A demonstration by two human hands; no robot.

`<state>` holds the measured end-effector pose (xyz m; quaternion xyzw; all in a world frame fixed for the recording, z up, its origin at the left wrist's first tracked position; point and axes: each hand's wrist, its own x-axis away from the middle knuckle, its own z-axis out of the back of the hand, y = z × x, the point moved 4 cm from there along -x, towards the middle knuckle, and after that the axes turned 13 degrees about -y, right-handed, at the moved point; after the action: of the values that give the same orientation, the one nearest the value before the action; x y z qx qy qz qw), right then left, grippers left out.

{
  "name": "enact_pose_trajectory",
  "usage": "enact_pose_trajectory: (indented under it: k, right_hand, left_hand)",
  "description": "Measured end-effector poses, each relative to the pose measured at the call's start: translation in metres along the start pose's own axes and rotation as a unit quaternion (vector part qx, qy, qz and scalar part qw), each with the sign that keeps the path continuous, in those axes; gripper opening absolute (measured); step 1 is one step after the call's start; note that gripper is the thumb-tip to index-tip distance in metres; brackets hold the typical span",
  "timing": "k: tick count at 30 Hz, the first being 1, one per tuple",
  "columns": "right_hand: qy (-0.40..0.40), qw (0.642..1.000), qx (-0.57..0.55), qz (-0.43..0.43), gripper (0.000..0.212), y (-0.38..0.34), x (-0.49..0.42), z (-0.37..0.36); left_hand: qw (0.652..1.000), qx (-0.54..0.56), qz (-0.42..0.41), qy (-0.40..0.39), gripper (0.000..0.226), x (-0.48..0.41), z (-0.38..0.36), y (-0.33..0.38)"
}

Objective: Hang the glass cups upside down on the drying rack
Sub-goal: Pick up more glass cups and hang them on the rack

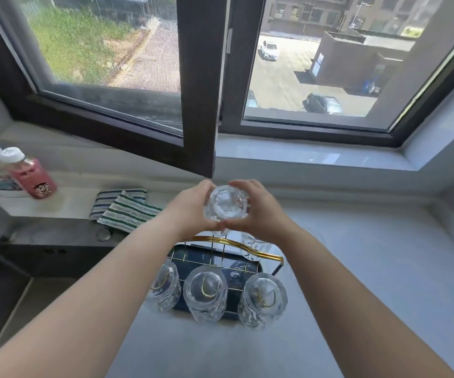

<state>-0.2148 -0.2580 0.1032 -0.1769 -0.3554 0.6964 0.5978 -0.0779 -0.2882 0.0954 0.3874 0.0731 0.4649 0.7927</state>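
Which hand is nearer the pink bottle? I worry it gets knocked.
Left. The left hand grips the glass on the pink bottle's side; the right hand grips its far side.

A home kitchen, upstairs in a housing block: a pale stone countertop (357, 268) runs under a dark-framed window (198, 85) looking down on parked cars and apartment buildings. Left of the fingers (204, 186) lie folded striped dishcloths (127, 210) and a pink bottle (33, 177); below them a gold-wire drying rack (228, 257) carries upturned glass cups (205, 293)
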Motion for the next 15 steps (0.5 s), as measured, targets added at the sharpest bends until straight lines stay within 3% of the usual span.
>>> enact_pose_trajectory:
  k: [7,15]
  right_hand:
    - [-0.083,0.996,0.031,-0.017,0.078,0.017,-0.022,-0.016]
    - [-0.121,0.988,0.093,-0.021,0.077,0.022,-0.032,-0.024]
  left_hand:
    - [0.996,-0.013,0.043,-0.073,0.073,-0.014,-0.011,-0.018]
    - [0.991,-0.056,0.067,-0.104,0.061,-0.022,-0.016,-0.023]
